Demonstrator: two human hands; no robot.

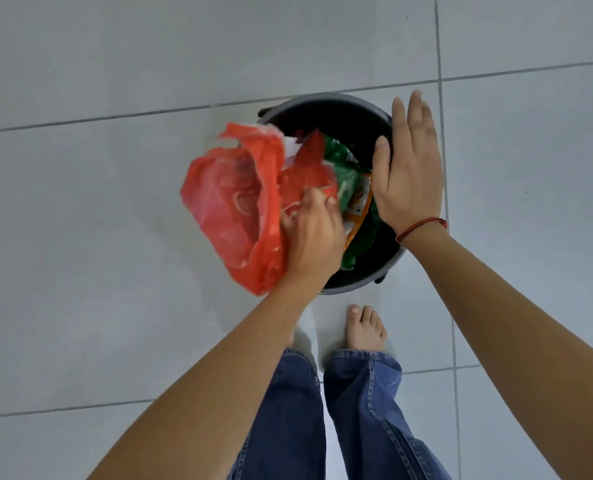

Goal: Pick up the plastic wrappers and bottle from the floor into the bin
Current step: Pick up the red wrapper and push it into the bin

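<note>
Item 1. Red plastic bag [229, 202], one. Crumpled and ballooned, it hangs mostly outside the left rim of the bin, over bare floor [80, 237]; only its right-hand folds reach across the opening. Its long axis runs from the upper right, over the bin, down to the lower left, off it. The coming move turns on this: the bag's bulk lies left of the hand holding it, and the bin mouth lies right, so the bag probably has to travel rightward and down to clear the rim.

Item 2. Left hand [312, 233], one. Fingers curled, pinching the bag's gathered right edge, over the near-left rim. It is the hand carrying the load, hence the nearer one for the drop.

Item 3. Bin [326, 100], one. Round, dark, standing on the floor just ahead of the person's bare foot [364, 327].

Item 4. Wrappers in the bin: one green wrapper [345, 176] and one orange-edged packet [359, 199] countable; white scraps beside them, number unclear. Bottle: none visible, neither in the bin nor on the floor.

Item 5. Right hand [409, 174], one. Flat, fingers straight and close together, holding nothing, hovering over the bin's right rim; contact with the rim cannot be told.
</note>
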